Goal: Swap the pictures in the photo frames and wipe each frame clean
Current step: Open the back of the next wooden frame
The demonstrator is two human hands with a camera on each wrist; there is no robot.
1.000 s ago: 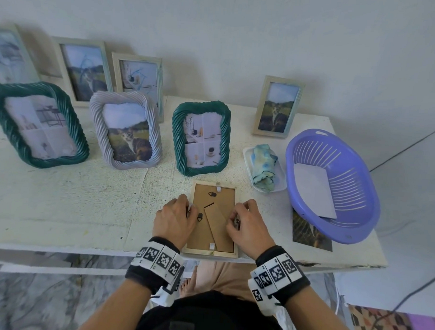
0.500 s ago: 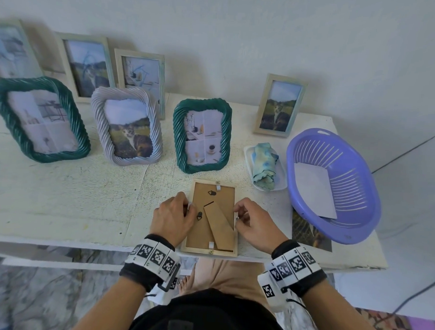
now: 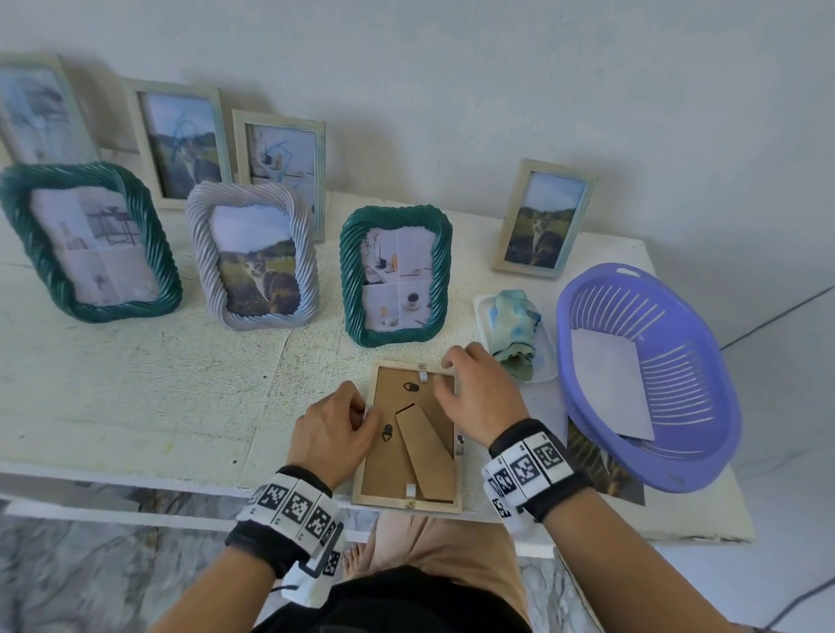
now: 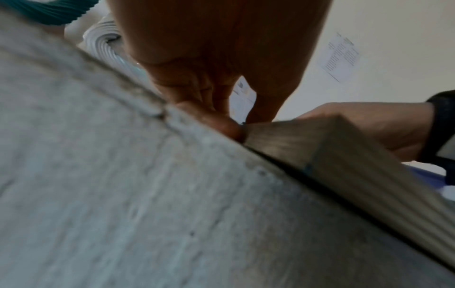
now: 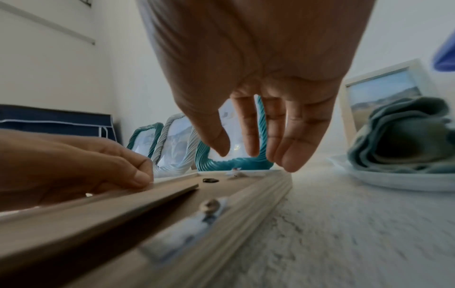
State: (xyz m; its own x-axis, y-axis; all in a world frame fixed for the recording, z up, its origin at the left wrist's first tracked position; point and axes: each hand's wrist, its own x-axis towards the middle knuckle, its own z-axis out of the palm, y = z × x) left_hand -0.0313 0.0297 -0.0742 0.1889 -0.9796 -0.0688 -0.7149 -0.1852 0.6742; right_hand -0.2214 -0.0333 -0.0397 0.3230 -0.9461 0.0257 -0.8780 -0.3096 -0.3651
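A light wooden photo frame (image 3: 386,466) lies face down at the table's front edge, brown backing and folded stand (image 3: 425,454) up. My left hand (image 3: 362,411) pinches its left rail with curled fingers; the left wrist view shows that hand (image 4: 209,97) against the frame's side (image 4: 344,155). My right hand (image 3: 451,379) hovers over the top right corner. In the right wrist view its fingers (image 5: 290,148) hang loose above the frame's far end (image 5: 258,175), holding nothing. A blue-green cloth (image 3: 514,324) lies on a small white tray (image 3: 544,363) just right of the frame.
A purple basket (image 3: 685,467) with a white sheet (image 3: 607,379) stands at the right, over a loose cat photo (image 3: 599,464). Behind the frame stand a green twisted frame (image 3: 393,277), a lilac one (image 3: 254,258), another green one (image 3: 87,243) and several pale wooden frames (image 3: 542,221).
My right hand left the frame's right edge and moved forward to its top right corner, fingers loosened. The left hand stays at the left edge.
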